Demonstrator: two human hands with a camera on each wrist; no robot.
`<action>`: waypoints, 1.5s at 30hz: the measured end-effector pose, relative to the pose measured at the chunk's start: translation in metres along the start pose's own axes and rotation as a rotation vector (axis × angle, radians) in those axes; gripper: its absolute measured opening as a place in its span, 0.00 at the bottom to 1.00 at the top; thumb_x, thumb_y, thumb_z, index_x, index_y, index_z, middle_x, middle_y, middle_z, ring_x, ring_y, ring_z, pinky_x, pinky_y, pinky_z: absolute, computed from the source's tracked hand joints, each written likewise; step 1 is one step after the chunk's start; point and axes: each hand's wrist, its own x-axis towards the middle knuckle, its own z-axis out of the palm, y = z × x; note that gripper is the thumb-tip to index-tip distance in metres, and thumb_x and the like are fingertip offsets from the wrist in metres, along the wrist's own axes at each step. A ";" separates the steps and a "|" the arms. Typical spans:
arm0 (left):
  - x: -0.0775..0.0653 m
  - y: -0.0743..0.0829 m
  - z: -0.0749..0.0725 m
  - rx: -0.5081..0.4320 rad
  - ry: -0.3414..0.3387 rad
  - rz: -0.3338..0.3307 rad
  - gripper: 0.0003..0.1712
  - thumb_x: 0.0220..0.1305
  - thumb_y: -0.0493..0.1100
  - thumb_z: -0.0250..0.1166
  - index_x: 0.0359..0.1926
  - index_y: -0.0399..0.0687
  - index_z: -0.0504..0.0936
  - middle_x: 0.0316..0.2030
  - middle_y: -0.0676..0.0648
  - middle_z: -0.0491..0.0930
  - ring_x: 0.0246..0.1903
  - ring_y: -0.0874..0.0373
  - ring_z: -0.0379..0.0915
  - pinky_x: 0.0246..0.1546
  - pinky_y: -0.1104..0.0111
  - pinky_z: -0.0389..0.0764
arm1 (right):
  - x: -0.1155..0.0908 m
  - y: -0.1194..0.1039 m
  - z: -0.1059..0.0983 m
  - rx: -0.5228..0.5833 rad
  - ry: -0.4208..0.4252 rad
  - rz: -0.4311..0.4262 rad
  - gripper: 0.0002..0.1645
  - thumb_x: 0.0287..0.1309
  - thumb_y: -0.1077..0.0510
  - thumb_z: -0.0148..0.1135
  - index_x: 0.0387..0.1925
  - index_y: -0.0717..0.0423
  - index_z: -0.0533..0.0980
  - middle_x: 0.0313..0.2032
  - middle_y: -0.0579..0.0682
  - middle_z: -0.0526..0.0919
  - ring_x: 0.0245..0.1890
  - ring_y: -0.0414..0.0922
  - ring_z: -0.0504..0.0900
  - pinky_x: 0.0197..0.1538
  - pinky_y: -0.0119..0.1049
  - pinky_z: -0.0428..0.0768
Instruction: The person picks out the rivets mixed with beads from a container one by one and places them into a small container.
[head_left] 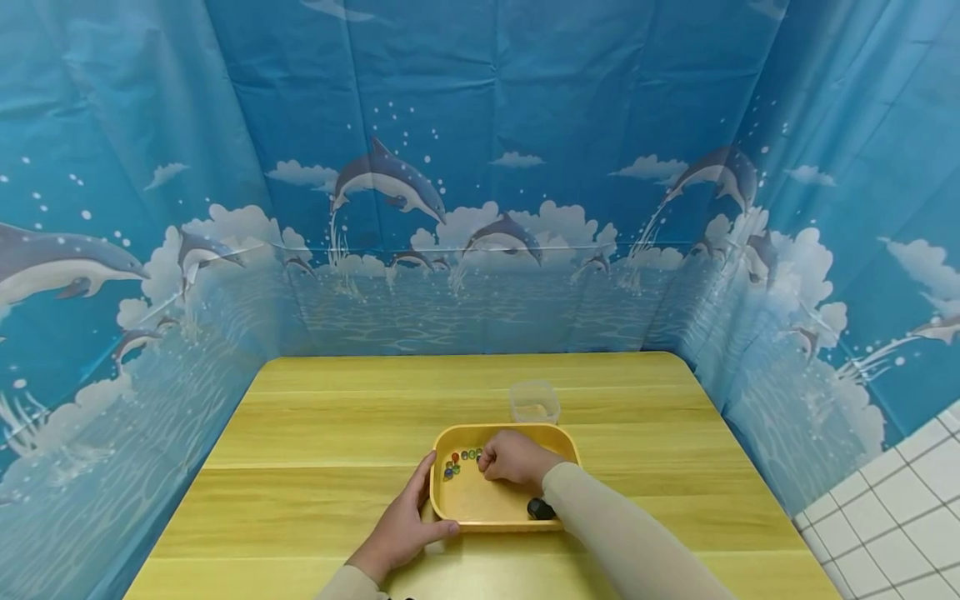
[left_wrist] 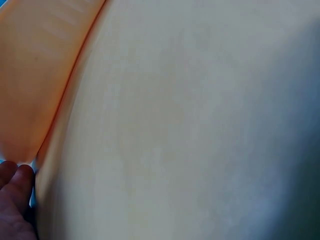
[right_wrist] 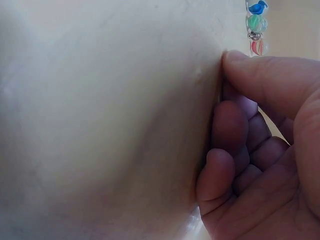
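Note:
A shallow yellow tray (head_left: 480, 500) stands near the front of the table. My left hand (head_left: 401, 529) grips its near left corner, thumb at the front rim and fingers along the left side. In the left wrist view that hand's fingertips (left_wrist: 21, 182) are beside the orange-looking tray wall (left_wrist: 40, 85). Inside the tray, my right hand (head_left: 517, 458) has its fingers curled, thumb and forefinger together on a marble (head_left: 479, 459) at the row's right end. The right wrist view shows a green marble (right_wrist: 257, 23) beyond the thumb; the forefinger's tip is hidden.
Several coloured glass marbles, a red marble (head_left: 455, 457) among them, form a bent line in the tray's left half. Right behind the tray is a clear plastic container (head_left: 535, 403). A dolphin-print curtain (head_left: 480, 308) surrounds the wooden table (head_left: 337, 467) at the back and sides.

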 end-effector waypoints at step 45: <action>-0.001 0.000 -0.001 -0.007 -0.010 0.011 0.69 0.57 0.54 0.82 0.86 0.65 0.43 0.83 0.42 0.54 0.81 0.43 0.54 0.69 0.84 0.53 | -0.003 0.001 -0.004 0.014 0.012 0.011 0.06 0.64 0.62 0.72 0.31 0.50 0.87 0.27 0.40 0.84 0.26 0.39 0.75 0.31 0.32 0.74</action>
